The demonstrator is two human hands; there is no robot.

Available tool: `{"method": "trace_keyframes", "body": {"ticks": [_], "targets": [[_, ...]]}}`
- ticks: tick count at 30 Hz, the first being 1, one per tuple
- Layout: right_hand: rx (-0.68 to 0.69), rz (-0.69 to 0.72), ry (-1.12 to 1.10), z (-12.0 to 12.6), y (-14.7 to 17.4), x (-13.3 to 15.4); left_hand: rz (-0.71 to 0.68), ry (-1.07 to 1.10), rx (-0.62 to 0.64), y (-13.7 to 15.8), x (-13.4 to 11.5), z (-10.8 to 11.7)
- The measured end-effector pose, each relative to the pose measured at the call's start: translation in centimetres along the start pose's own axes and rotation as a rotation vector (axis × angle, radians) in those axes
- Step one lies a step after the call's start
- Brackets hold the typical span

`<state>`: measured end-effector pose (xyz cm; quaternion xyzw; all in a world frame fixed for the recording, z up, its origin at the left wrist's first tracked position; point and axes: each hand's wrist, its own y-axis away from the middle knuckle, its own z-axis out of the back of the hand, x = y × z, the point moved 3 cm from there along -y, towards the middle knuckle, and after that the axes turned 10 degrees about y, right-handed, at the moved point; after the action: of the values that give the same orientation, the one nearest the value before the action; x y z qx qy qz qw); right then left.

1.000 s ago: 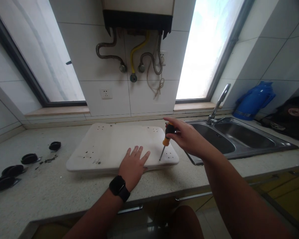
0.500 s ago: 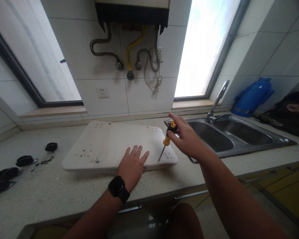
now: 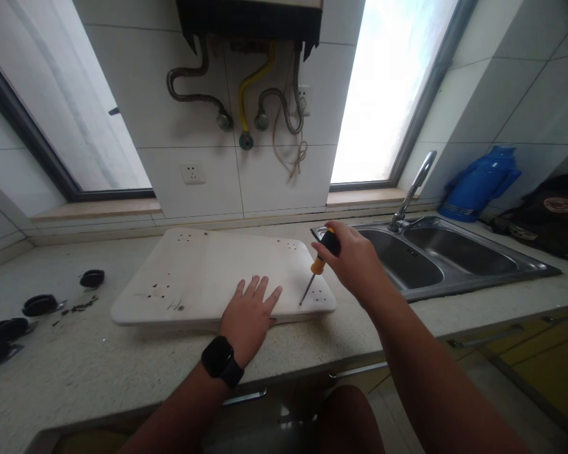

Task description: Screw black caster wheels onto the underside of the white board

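Note:
A white board with rounded corners (image 3: 218, 265) lies on the countertop, with groups of small dark holes near its corners. My left hand (image 3: 250, 310) rests flat on its front edge, fingers spread. In my right hand (image 3: 353, 252) is a yellow and black screwdriver (image 3: 318, 265), tilted, its handle wrapped by my fingers. The screwdriver's tip meets the board near the front right corner, beside a group of holes. Whether a screw sits under the tip is too small to tell.
Several black casters (image 3: 40, 305) stand on the countertop (image 3: 137, 372) at the left, beside a small pile of screws (image 3: 79, 307). A double sink (image 3: 419, 293) with a faucet (image 3: 409, 195) is at the right, with a blue thermos jug (image 3: 478, 183) behind it. Pipes (image 3: 243, 94) hang on the wall.
My right hand has turned on the screwdriver's handle, its fingers now closed round it rather than extended. The screwdriver's tip stays at the same spot. My left hand remains on the board.

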<state>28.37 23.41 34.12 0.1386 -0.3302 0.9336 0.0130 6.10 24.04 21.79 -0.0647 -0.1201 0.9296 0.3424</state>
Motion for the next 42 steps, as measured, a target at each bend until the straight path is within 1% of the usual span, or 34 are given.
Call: {"method": "trace_keyframes", "body": {"ticks": [2, 3, 7, 9, 11, 15, 16, 18, 20, 23, 25, 26, 28, 33, 35, 36, 38, 40, 42], "targets": [[0.001, 0.002, -0.058, 0.2, 0.4, -0.5, -0.002, -0.009, -0.001, 0.0, 0.0, 0.0], [0.031, 0.017, -0.117, 0.4, 0.5, -0.7, -0.002, -0.013, -0.001, 0.0, 0.0, 0.0], [0.247, 0.104, -0.441, 1.0, 0.8, -1.5, -0.005, -0.028, 0.000, 0.0, 0.0, -0.1], [0.287, 0.129, -0.501, 1.0, 0.9, -1.5, -0.009, -0.034, -0.003, 0.0, 0.0, -0.2], [0.226, 0.110, -0.463, 0.7, 0.9, -1.4, -0.012, -0.035, -0.007, 0.0, 0.0, -0.2], [0.008, 0.005, -0.357, -0.1, 1.1, -1.6, -0.008, -0.024, -0.002, 0.0, -0.1, -0.1], [-0.022, -0.016, -0.342, -0.2, 1.2, -1.8, -0.006, -0.022, 0.000, 0.0, -0.1, -0.1], [-0.026, -0.043, -0.342, -0.3, 1.3, -2.4, -0.005, -0.018, 0.002, 0.0, -0.1, 0.0], [0.046, -0.053, -0.440, -0.1, 1.4, -2.9, -0.009, -0.016, -0.001, 0.0, -0.1, 0.1], [0.229, -0.042, -0.769, -0.1, 1.5, -3.3, -0.009, -0.018, 0.001, 0.1, -0.2, 0.1], [0.314, -0.035, -0.923, -0.2, 1.5, -3.2, -0.007, -0.023, 0.002, 0.1, -0.2, 0.1], [0.329, -0.038, -0.935, -0.3, 1.4, -3.1, -0.006, -0.025, 0.001, 0.1, -0.2, 0.1], [0.292, -0.058, -0.852, -0.5, 1.2, -2.9, -0.009, -0.028, -0.004, 0.1, -0.1, 0.0], [0.044, -0.166, -0.556, -1.0, 1.6, -2.8, -0.003, -0.034, -0.015, 0.1, -0.1, -0.2], [-0.015, -0.190, -0.498, -0.9, 2.0, -2.9, -0.002, -0.030, -0.013, 0.1, -0.1, -0.2], [-0.022, -0.187, -0.507, -0.8, 2.2, -3.0, -0.003, -0.026, -0.011, 0.1, -0.2, -0.1], [0.028, -0.149, -0.621, -0.6, 2.3, -3.2, -0.005, -0.018, -0.009, 0.1, -0.2, -0.1], [0.150, -0.093, -0.787, -0.3, 2.2, -3.3, -0.005, -0.013, -0.009, 0.1, -0.2, 0.0], [0.255, -0.056, -0.878, -0.1, 2.0, -3.3, -0.006, -0.013, -0.007, 0.1, -0.2, 0.0]]}}
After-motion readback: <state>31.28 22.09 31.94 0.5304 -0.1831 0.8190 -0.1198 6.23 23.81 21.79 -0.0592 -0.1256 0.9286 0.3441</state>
